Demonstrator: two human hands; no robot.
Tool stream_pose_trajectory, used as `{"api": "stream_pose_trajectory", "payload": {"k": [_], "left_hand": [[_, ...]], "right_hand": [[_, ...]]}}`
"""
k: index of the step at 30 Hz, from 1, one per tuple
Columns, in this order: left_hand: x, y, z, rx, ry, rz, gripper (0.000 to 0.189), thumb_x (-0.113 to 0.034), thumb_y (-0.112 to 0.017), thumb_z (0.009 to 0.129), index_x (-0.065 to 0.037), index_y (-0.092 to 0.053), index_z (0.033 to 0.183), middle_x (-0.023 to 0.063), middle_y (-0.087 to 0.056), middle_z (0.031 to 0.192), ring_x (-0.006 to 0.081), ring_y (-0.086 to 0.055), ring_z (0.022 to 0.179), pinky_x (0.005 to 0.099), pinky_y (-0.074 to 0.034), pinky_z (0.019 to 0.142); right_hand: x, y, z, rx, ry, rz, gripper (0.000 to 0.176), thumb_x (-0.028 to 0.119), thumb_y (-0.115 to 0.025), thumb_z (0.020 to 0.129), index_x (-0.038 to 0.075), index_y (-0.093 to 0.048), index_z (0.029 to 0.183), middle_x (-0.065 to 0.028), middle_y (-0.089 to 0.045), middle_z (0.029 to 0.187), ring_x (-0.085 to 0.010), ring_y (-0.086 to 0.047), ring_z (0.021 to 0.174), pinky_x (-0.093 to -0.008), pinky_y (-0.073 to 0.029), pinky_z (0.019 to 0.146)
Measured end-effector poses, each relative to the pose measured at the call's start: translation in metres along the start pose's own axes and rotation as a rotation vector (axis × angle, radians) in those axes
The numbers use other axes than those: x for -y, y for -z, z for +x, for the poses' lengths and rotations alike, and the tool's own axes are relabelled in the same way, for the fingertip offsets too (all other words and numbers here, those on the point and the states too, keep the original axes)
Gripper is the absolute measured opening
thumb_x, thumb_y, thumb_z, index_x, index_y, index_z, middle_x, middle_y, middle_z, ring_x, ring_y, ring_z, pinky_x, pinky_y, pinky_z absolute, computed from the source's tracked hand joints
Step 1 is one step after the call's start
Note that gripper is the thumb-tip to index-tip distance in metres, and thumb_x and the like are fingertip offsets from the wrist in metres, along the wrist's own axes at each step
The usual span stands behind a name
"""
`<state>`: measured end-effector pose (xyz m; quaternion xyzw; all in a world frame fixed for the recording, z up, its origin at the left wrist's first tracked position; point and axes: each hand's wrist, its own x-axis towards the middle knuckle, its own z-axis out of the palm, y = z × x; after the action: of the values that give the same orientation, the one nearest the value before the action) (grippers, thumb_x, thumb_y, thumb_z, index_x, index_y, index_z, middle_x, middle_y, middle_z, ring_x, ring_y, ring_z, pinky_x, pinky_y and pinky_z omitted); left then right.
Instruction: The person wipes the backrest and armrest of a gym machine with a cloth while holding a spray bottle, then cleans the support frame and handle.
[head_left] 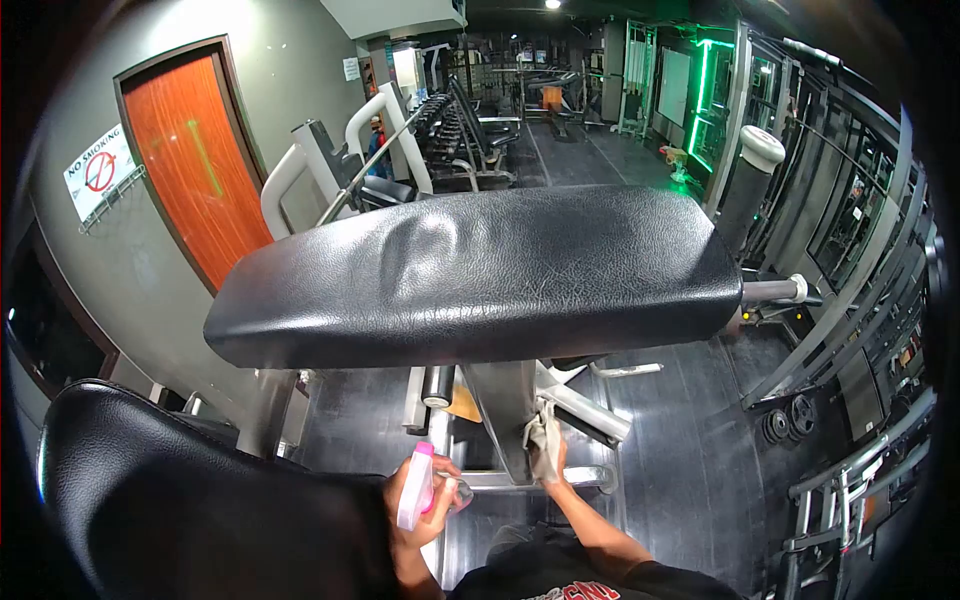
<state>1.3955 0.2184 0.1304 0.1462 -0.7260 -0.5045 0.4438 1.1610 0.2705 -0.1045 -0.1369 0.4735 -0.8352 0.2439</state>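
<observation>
right hand (555, 470) is wiping the grey metal post (505, 410) with a clutched beige cloth (543, 435), left hand (420, 535) holding a pink-capped spray bottle (415, 495), a lower pass seeming due.

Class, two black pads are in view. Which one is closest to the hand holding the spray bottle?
The lower-left pad, beside the left hand gripping the spray bottle; the wide pad sits higher.
</observation>
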Motion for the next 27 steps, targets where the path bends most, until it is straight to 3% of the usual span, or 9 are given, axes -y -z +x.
{"api": "stream_pose_trajectory", "payload": {"k": [2,5,7,9,11,15,19,20,27], "left_hand": [[-0.01,-0.001,0.001,-0.038,0.075,-0.05,0.018,0.007,-0.06,0.083,0.005,-0.052,0.099,0.0113,-0.064,0.081,0.0136,-0.063,0.059,0.0255,-0.051,0.054],[-0.004,0.0,0.0,-0.052,0.086,-0.056,0.017,0.007,-0.06,0.083,0.005,-0.053,0.098,0.0115,-0.064,0.082,0.0134,-0.063,0.058,0.0256,-0.051,0.053],[0.0,0.0,0.0,-0.044,0.071,-0.052,0.017,0.008,-0.059,0.083,0.005,-0.053,0.098,0.0117,-0.064,0.082,0.0132,-0.063,0.058,0.0256,-0.051,0.053],[0.004,0.0,-0.001,-0.039,0.063,-0.051,0.017,0.009,-0.058,0.083,0.005,-0.053,0.098,0.0119,-0.064,0.083,0.013,-0.062,0.057,0.0256,-0.051,0.053],[0.008,0.002,-0.002,0.02,0.05,-0.028,0.022,0.013,-0.052,0.083,0.007,-0.049,0.104,0.018,-0.059,0.087,0.0173,-0.062,0.058,0.0283,-0.051,0.053],[0.001,-0.003,0.003,-0.063,0.065,-0.065,0.018,0.009,-0.059,0.082,0.004,-0.054,0.098,0.0118,-0.065,0.082,0.0131,-0.063,0.057,0.0256,-0.052,0.053],[0.001,-0.002,0.002,-0.022,0.062,-0.024,0.019,0.008,-0.06,0.082,0.004,-0.054,0.1,0.0119,-0.065,0.082,0.0128,-0.063,0.057,0.0257,-0.052,0.053],[0.001,-0.001,0.003,-0.01,0.057,-0.002,0.02,0.007,-0.06,0.083,0.004,-0.054,0.101,0.0119,-0.065,0.082,0.0126,-0.063,0.057,0.0258,-0.052,0.053],[-0.001,-0.003,0.003,-0.007,0.103,-0.042,0.019,0.006,-0.06,0.084,0.004,-0.053,0.102,0.012,-0.065,0.083,0.0126,-0.063,0.058,0.0259,-0.052,0.053]], "right_hand": [[0.053,-0.026,-0.018,0.084,0.281,-0.757,0.032,0.015,-0.046,0.092,-0.002,-0.052,0.119,-0.0169,-0.056,0.118,-0.0322,-0.053,0.109,-0.041,-0.04,0.097],[0.07,-0.042,-0.017,-0.106,0.385,-0.656,0.046,0.014,-0.049,0.094,0.001,-0.035,0.135,-0.0175,-0.045,0.13,-0.0269,-0.046,0.117,-0.034,-0.035,0.1],[0.032,-0.017,0.001,-0.157,0.202,-0.625,0.057,0.042,-0.036,0.099,-0.002,-0.043,0.135,-0.0175,-0.051,0.133,-0.0279,-0.042,0.128,-0.033,-0.028,0.106],[-0.051,0.034,0.037,-0.1,0.225,-0.777,0.055,0.014,-0.052,0.092,-0.003,-0.028,0.139,-0.0202,-0.037,0.14,-0.0323,-0.033,0.132,-0.0371,-0.025,0.11],[0.108,-0.082,-0.011,0.229,0.574,-0.912,0.068,0.015,-0.063,0.084,-0.005,-0.028,0.139,-0.0256,-0.029,0.144,-0.0378,-0.026,0.136,-0.0391,-0.023,0.112],[0.148,-0.089,-0.019,0.526,0.852,-1.117,0.094,0.023,-0.08,0.067,-0.009,-0.027,0.138,-0.034,-0.015,0.146,-0.0478,-0.017,0.137,-0.0458,-0.017,0.114],[0.15,-0.079,-0.032,0.617,0.501,-0.592,0.113,0.04,-0.086,0.059,-0.014,-0.024,0.136,-0.0382,-0.01,0.145,-0.0556,-0.009,0.135,-0.0553,-0.009,0.113],[0.166,-0.083,-0.028,0.792,0.62,-1.24,0.128,0.049,-0.086,0.057,-0.015,-0.012,0.14,-0.0416,-0.002,0.145,-0.0532,0.003,0.137,-0.0508,-0.006,0.114],[0.193,-0.066,-0.019,0.992,0.121,-1.023,0.154,0.067,-0.08,0.051,-0.008,0.023,0.139,-0.0406,0.026,0.14,-0.0463,0.021,0.136,-0.045,0.0,0.115]]}}
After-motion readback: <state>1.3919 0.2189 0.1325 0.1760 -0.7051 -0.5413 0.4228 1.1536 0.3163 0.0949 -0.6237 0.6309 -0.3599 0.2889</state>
